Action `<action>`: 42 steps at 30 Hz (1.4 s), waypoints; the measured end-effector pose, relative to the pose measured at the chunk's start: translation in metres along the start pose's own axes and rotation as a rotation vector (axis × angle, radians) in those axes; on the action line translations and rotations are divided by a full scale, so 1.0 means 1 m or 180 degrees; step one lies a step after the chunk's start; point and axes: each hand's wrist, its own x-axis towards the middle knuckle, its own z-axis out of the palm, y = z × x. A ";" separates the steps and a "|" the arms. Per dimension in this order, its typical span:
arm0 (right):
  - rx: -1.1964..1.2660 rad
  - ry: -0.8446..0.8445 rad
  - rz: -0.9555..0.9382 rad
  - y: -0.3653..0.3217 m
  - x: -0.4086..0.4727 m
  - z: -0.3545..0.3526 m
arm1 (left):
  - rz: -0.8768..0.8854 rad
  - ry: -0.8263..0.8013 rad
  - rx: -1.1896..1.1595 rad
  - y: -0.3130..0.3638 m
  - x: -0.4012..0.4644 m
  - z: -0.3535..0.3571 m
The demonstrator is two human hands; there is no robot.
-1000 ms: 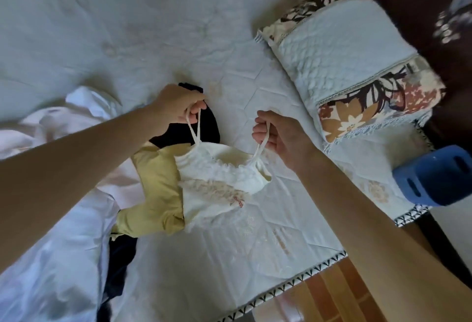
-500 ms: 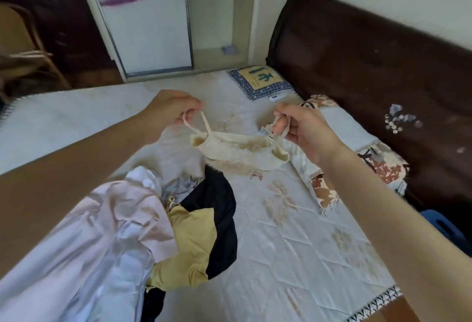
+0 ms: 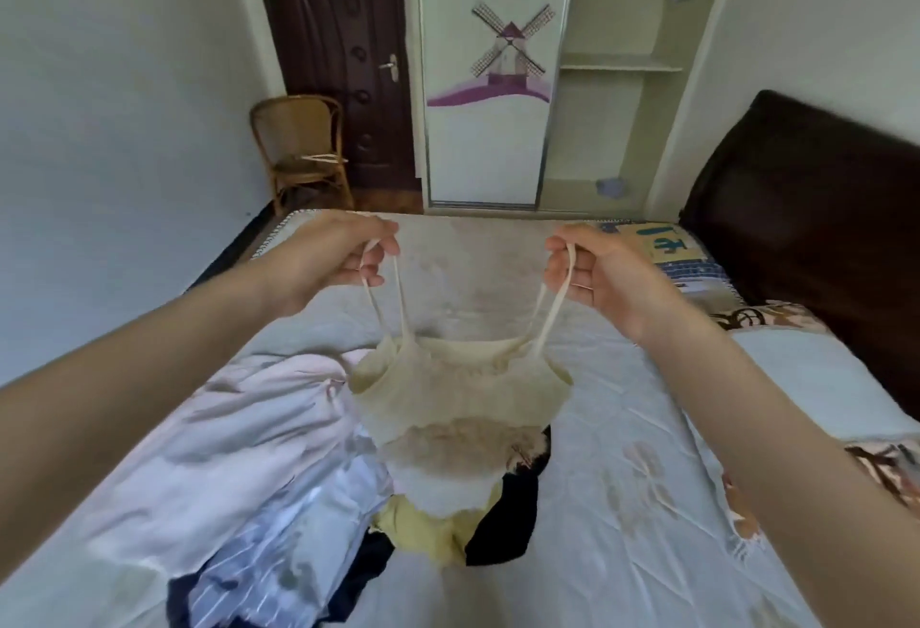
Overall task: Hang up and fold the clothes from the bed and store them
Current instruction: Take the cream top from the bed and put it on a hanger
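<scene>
left arm: showing bare from forearm to wrist, wearing no visible sleeve | right arm: showing bare likewise, no sleeve or cuff appearing | left hand (image 3: 343, 254): wearing no glove, no ring or band showing | right hand (image 3: 597, 274): showing ungloved, short plain nails, wrist carrying no watch
</scene>
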 end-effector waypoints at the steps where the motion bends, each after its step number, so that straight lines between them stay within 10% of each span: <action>1: -0.0012 -0.0171 0.0022 0.003 -0.001 0.010 | -0.0069 0.0138 -0.0023 -0.004 -0.014 -0.008; 20: -0.0546 -0.2583 0.0167 0.046 -0.108 0.279 | -0.0708 0.2246 -0.0245 -0.069 -0.321 -0.159; 42: -0.0830 -0.3771 0.0677 0.149 -0.345 0.548 | -0.1447 0.3232 -0.0589 -0.181 -0.647 -0.288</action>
